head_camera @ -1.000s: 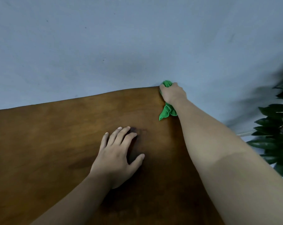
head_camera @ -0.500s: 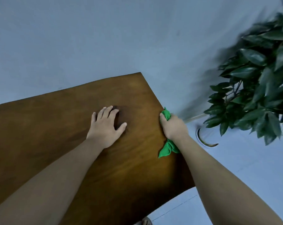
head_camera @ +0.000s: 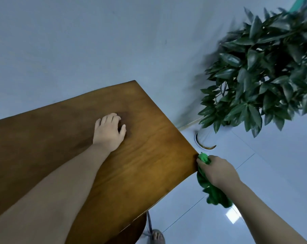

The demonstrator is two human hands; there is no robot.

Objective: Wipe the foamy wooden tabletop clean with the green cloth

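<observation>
Apparently ending an edge pass, the right hand (head_camera: 218, 170) grips the bunched cloth (head_camera: 214, 194) at the tabletop (head_camera: 149, 155) corner while the left hand (head_camera: 108, 132) rests open on it; next, the cloth likely needs lifting onto the top.

A pale blue-grey wall (head_camera: 78, 41) met a glossy white tiled floor (head_camera: 281, 173) – bright patches of light glinting off it – where a leafy dark-green plant (head_camera: 263, 76) stood in a white pot (head_camera: 204, 136) beside the wall.
</observation>
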